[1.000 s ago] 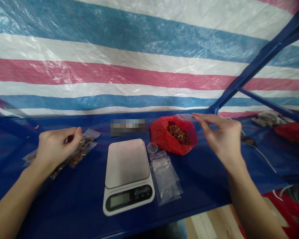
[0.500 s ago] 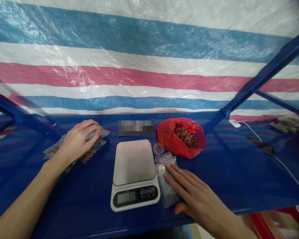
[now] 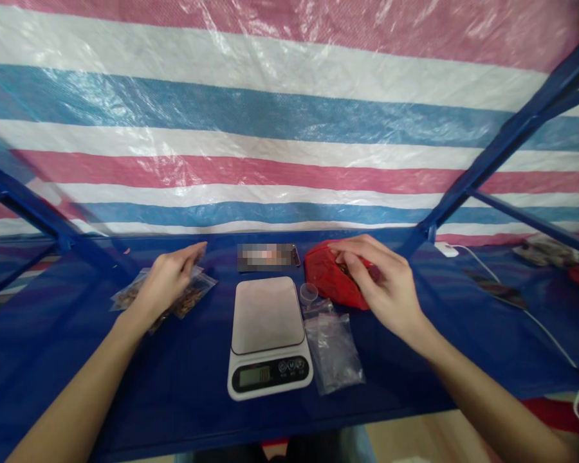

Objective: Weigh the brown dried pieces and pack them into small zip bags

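Note:
My right hand (image 3: 381, 273) is at the red plastic bag (image 3: 321, 275), thumb and fingers closed at its rim. Brown kernels, possibly shelled nuts, show partly inside, mostly hidden by the hand. Over several clear zip bags (image 3: 190, 298) of similar brown pieces hovers my left hand (image 3: 170, 275). Its fingers stretch out to the right, with nothing seen in them. Between the hands stands a white kitchen scale (image 3: 269, 315) with a bare plate and a lit display. Flat clear zip bags (image 3: 336, 354) lie at its right, below a small clear cup (image 3: 309, 294).
A flat object with a blurred face (image 3: 267, 257) lies behind the scale. Blue metal posts (image 3: 492, 157) rise at both sides, with a striped plastic sheet (image 3: 251, 170) behind. At the right a white cable (image 3: 550, 334) crosses the blue shelf (image 3: 183, 399).
My right hand has moved up from the flat zip bags to the red bag. My left hand has lifted slightly off the filled bags. The camera view has shifted a little.

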`<state>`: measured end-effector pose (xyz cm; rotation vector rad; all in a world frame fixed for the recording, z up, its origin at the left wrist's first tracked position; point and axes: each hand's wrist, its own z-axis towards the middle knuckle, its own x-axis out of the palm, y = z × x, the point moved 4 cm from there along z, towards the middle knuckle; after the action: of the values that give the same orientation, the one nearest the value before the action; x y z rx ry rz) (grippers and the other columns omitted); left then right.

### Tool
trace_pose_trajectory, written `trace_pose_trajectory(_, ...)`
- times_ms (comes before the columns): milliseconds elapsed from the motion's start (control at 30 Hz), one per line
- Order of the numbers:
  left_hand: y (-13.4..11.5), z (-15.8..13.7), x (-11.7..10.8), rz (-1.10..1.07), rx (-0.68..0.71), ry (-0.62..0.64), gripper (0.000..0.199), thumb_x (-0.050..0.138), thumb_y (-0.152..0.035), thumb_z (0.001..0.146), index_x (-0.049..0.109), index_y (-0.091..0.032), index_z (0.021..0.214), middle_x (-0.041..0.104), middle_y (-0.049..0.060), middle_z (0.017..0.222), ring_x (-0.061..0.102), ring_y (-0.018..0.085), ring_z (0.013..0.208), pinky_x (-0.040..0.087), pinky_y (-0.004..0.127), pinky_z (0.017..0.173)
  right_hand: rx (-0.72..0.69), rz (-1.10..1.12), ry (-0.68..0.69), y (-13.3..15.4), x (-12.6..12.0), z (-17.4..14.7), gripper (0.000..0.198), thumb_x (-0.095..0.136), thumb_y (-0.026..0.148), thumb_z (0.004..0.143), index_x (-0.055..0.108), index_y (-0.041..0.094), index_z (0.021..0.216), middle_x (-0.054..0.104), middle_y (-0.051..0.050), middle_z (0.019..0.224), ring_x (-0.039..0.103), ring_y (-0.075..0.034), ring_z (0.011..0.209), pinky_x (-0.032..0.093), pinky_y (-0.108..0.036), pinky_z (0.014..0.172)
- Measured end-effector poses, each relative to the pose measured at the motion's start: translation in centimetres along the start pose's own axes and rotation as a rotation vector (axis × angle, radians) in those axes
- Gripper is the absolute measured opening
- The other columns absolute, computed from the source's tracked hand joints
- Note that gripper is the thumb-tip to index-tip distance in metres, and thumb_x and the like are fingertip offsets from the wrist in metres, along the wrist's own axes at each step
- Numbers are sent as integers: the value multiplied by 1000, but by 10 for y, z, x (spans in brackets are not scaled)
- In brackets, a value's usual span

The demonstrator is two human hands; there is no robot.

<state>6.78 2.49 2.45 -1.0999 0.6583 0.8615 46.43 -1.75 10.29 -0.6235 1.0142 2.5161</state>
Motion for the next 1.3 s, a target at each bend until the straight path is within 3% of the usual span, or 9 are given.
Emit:
trace_pose_trajectory(133,-26,4,-25,-561,-52,-276,38,63,-44,96,65,-20,124,83,11,105,81,26,86,65,36,79,149,294,112,-11,43,32,26,60,35,105,75,23,122,77,-6,108,71,-19,87,58,-36,84)
trace_pose_trajectory(267,-77,27,-29,-917,3,-64,37,72,-40,89,49,-25,113,76,-1,73,68,18,45,45,21,37,293,611,398,-15,102,64,47,69,48,97,67,22,137,76,-7,111,72,-17,79,56,-30,68)
trace_pose_trajectory(367,-112,46,-30,-967,127,41,43,72,-41,90,43,-26,118,71,-5,65,64,16,39,37,17,31,361,821,495,-8,126,91,39,69,55,96,76,19,110,77,-6,95,70,-15,74,53,-26,65)
trace_pose_trajectory(467,-126,63,-26,-998,126,24,47,74,-45,90,42,-26,120,66,-8,56,60,16,33,34,15,30,361,947,469,-2,130,111,33,80,50,88,72,18,81,70,-1,73,66,-12,67,51,-24,64)
trace_pose_trajectory(633,-126,80,-18,-1030,33,-47,50,76,-53,87,48,-25,118,59,-10,46,55,15,29,30,15,29,420,1064,495,-9,125,118,28,90,41,78,76,20,91,74,0,77,68,-12,67,51,-23,62)
trace_pose_trajectory(900,-131,94,1,-916,61,-71,49,77,-43,85,45,-27,118,54,-14,54,45,9,32,35,19,37,446,915,512,-33,120,118,30,93,43,73,82,17,83,77,-4,79,68,-12,73,50,-23,66)
trace_pose_trajectory(1133,-117,93,-14,-394,278,-546,6,62,-21,91,60,-21,96,67,3,92,62,15,86,47,27,70,427,855,378,-43,115,127,25,91,40,71,78,18,71,70,-1,67,56,-10,60,40,-26,59)
trace_pose_trajectory(1200,-120,93,-12,-383,301,-402,16,58,-24,95,59,-20,80,63,1,76,58,14,74,43,27,65,378,823,367,-43,113,129,26,89,40,74,76,19,67,67,1,63,53,-10,58,38,-27,59)
trace_pose_trajectory(1300,-128,93,0,-512,325,-16,45,52,-38,103,55,-19,62,54,-1,57,51,11,57,39,26,56,358,787,359,-42,113,129,28,88,40,74,72,19,63,62,3,59,49,-9,57,34,-28,58)
